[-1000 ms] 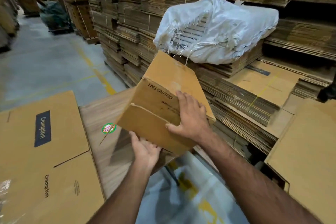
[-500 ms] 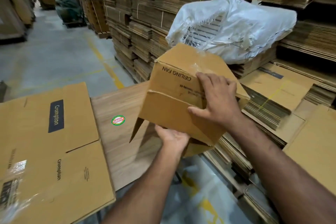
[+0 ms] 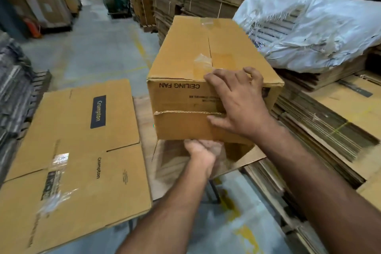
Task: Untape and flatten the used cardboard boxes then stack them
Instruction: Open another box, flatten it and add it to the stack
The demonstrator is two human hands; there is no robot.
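A brown cardboard box [image 3: 185, 55] marked "CEILING FAN" upside down sits level in front of me, its top seam showing torn clear tape. My right hand [image 3: 237, 101] lies over the near top edge and front face, fingers spread and gripping. My left hand [image 3: 203, 150] is under the box's near bottom edge, closed on it. A flattened "Crompton" box [image 3: 82, 150] lies to the left on a wooden table [image 3: 142, 113], loose clear tape on its lower part.
Stacks of flattened cardboard [image 3: 329, 130] fill the right side and the back. A torn white woven sack [image 3: 319, 31] lies over one stack. A grey concrete floor [image 3: 92, 47] with yellow lines opens to the left rear.
The box has turned from tilted to level, so its taped top now faces up. My right hand slid up to the near top edge. The view has swung to the right.
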